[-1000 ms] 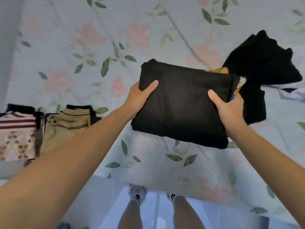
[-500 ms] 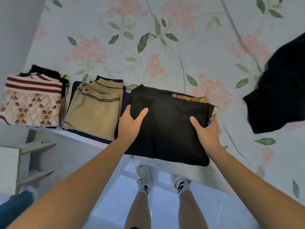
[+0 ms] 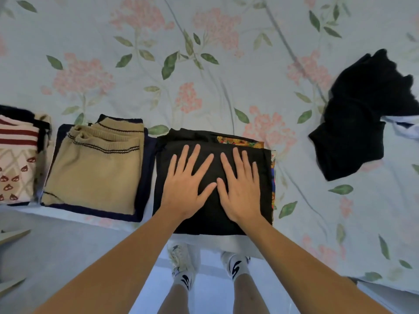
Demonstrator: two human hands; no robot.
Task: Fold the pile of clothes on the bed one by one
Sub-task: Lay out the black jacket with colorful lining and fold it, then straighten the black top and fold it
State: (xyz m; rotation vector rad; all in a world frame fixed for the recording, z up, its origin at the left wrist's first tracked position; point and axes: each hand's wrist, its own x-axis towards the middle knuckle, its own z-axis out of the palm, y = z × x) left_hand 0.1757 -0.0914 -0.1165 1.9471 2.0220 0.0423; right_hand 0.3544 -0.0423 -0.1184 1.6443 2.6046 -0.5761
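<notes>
Fingers [image 3: 195, 155] of both hands are spread straight and flat, pressing down and gripping nothing. My left hand [image 3: 187, 189] and right hand [image 3: 241, 191] lie side by side, thumbs almost touching, on top of the folded black garment [image 3: 210, 218]. Half a second ago I was holding that bundle by its two sides as it came down next to the tan stack; a second ago it was up in the air over the middle of the bed. Now it rests at the near edge of the bed [image 3: 204, 87], just right of the folded tan knit [image 3: 95, 168], with a bright printed piece [image 3: 240, 141] peeking out along its far and right edges. Further left sits the striped patterned stack [image 3: 15, 159]. So this item reads to me as finished and placed, the third in the row. What remains is the crumpled black clothing [image 3: 356, 123] well off to the right with some white fabric [image 3: 405, 128] beside it; I would reach there next.
</notes>
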